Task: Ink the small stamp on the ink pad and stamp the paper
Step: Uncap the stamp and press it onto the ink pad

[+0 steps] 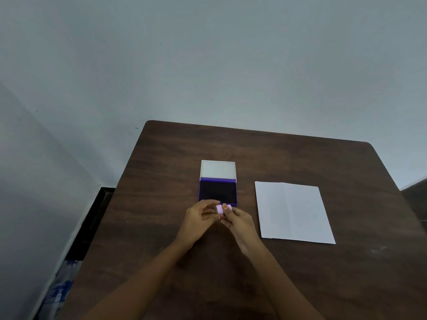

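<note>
Dark wood table (300,273) carries white paper (294,213) at 3 o'clock of the hands and an open purple ink pad (218,192), white lid flipped back, at 12 o'clock, just beyond the fingertips. Right hand (238,221) pinches the small lilac stamp (222,208) at the pad's near edge, stamp off the ink. Left hand (199,218) is loosely curled, fingertips at the stamp's left end; contact unclear.

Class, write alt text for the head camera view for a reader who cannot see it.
Two hands hold a small pink stamp over a dark wooden table, just in front of an open purple ink pad. A blank white paper lies to the right.
</note>
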